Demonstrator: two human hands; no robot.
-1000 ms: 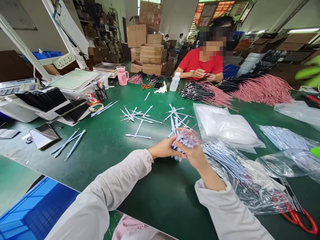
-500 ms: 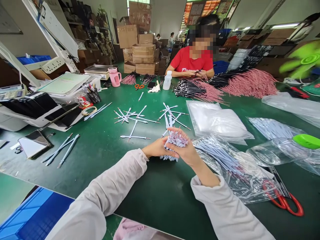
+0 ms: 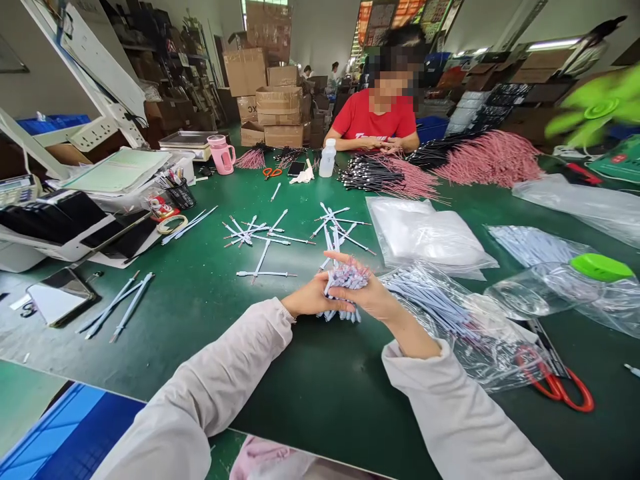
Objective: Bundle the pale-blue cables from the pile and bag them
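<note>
Both hands are wrapped round a thick bundle of short pale-blue wires (image 3: 347,277), its pinkish ends facing up. My left hand (image 3: 307,297) closes on the bundle from the left. From the right, my right hand (image 3: 376,300) grips it, thumb across the front. The bundle's lower ends show beneath the thumbs, near the tabletop; whether they touch it I cannot tell. Just beyond the hands lies a loose pile of similar pale-blue wires (image 3: 336,223). Another scattered group of these wires (image 3: 250,231) is farther left, and a few wires (image 3: 131,308) lie near the phone.
On the green table (image 3: 300,373), an open plastic bag of wires (image 3: 435,303), red-handled scissors (image 3: 575,390) and a clear bottle with green cap (image 3: 603,267) are at right. A phone (image 3: 63,297) lies left. Opposite sits a person in red (image 3: 377,120) behind black-and-pink wires (image 3: 380,177).
The view has turned slightly, so most of the table's things appear a little farther left. Both hands keep their hold on the bundle, which looks tilted slightly differently.
</note>
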